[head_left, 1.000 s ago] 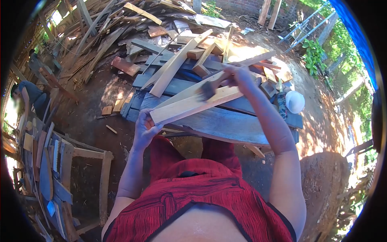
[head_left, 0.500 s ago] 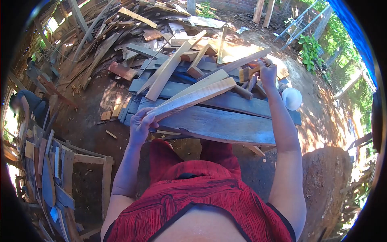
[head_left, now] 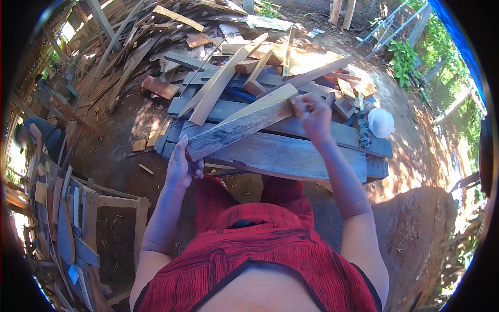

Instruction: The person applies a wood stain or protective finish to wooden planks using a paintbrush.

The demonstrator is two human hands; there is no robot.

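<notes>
A tapered piece of wood [head_left: 239,128] lies aslant over the workbench, a rough, dark-stained face turned toward me. My left hand [head_left: 183,165] grips its near left end, thumb up along the edge. At the far right end, my right hand [head_left: 313,114] is closed on a brush, whose blurred bristles [head_left: 287,107] meet the wood; the handle is mostly hidden in my fingers. A paler wooden strip [head_left: 265,103] lies just behind the piece. The bench's grey planks [head_left: 291,158] run beneath both hands.
Several boards and offcuts [head_left: 221,86] are heaped on the bench's far side. A white round container [head_left: 380,123] stands at its right end. Scrap wood [head_left: 140,41] piles up beyond. A wooden frame [head_left: 117,202] stands at left, where another person [head_left: 44,136] bends over.
My right hand has brought the brush left and down onto the wood's far end. The piece has been turned, so a darker face shows, and my left hand has shifted its grip.
</notes>
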